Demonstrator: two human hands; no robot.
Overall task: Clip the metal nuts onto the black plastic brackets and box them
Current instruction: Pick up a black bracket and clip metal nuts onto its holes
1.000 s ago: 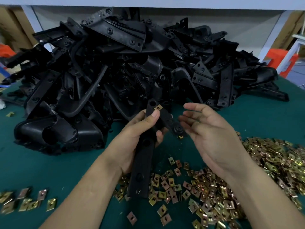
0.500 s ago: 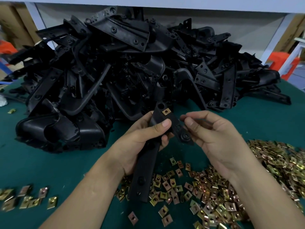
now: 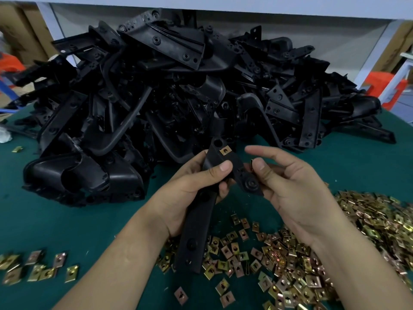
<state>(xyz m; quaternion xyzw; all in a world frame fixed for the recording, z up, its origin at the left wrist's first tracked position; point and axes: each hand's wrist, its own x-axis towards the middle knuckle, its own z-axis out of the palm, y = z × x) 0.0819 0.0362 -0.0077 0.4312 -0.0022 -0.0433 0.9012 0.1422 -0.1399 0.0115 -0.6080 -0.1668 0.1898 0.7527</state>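
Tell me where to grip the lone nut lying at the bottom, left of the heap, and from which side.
Probably from above: the lone nut lies flat on the green table, apart from the heap of nuts, with every edge free. Pinch two opposite edges between thumb and fingertip; its flat pose leaves nothing else to catch.

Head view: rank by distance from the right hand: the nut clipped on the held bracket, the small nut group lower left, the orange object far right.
1. Clipped nut, on the bracket just left of the right hand.
2. Small nut group, table's near left.
3. Orange object, beyond the table's far right.
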